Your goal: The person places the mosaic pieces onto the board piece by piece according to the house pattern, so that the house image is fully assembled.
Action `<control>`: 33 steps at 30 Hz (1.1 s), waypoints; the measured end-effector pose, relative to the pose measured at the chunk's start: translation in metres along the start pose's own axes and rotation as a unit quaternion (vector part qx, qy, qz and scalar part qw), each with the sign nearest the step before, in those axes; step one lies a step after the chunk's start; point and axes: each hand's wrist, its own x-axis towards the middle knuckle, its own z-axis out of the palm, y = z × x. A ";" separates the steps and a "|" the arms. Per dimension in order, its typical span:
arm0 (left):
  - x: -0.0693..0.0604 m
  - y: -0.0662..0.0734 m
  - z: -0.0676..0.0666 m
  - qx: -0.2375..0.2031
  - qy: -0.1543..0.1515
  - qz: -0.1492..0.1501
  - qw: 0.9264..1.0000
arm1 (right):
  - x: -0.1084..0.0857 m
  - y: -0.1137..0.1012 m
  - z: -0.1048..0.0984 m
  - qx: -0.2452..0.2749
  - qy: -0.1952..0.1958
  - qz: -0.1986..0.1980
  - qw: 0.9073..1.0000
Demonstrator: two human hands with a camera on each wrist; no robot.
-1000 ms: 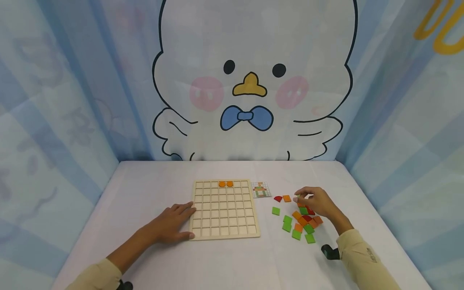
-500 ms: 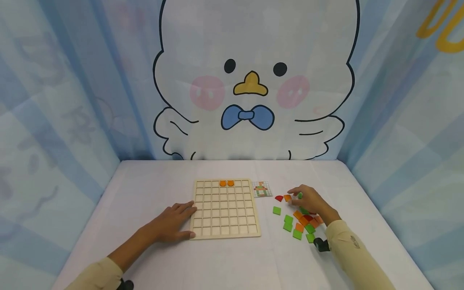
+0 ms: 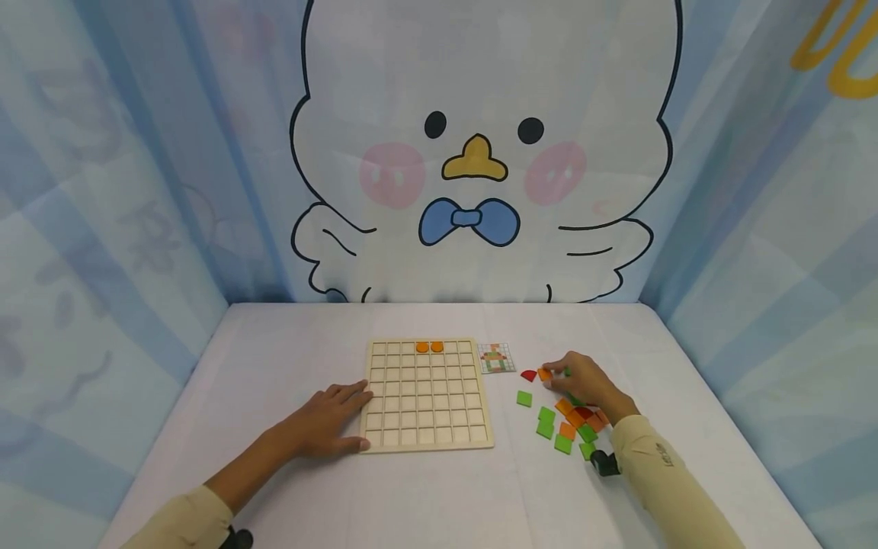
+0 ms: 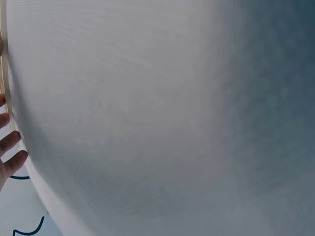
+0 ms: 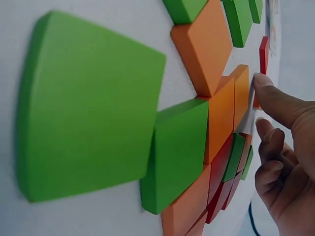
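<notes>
At the left edge of a wooden grid board (image 3: 425, 448), my left hand (image 3: 325, 423) rests with fingers spread, its fingertips and thumb touching the frame. In the left wrist view, the fingers of that hand (image 4: 10, 142) show at the far left beside the board's edge (image 4: 5, 69). My right hand (image 3: 583, 379) pinches an orange square (image 3: 544, 374) between thumb and fingers, low over the table. The right wrist view shows the square (image 5: 256, 103) partly, by the thumb of my right hand (image 5: 290, 147). A bit of green (image 3: 567, 371) shows by the fingers; whether it is held, I cannot tell.
Two orange round pieces (image 3: 429, 347) sit in the board's top row. A pattern card (image 3: 496, 357) lies right of the board. Green squares (image 3: 524, 399), a red piece (image 3: 528, 375) and orange squares (image 3: 574, 418) are scattered below and left of my right hand.
My right hand has moved left from the pile's upper part to the orange square, and its fingers have closed on it. My left hand stays at the board's edge.
</notes>
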 end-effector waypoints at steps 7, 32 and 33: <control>0.000 0.001 0.000 0.005 -0.002 -0.004 1.000 | 0.003 -0.003 0.001 -0.014 0.001 0.005 1.000; 0.000 0.002 -0.001 0.000 -0.005 -0.006 1.000 | 0.010 0.001 0.004 0.015 0.022 -0.012 1.000; 0.000 0.002 -0.001 0.002 -0.006 -0.007 1.000 | 0.010 0.000 0.005 0.014 0.023 -0.014 1.000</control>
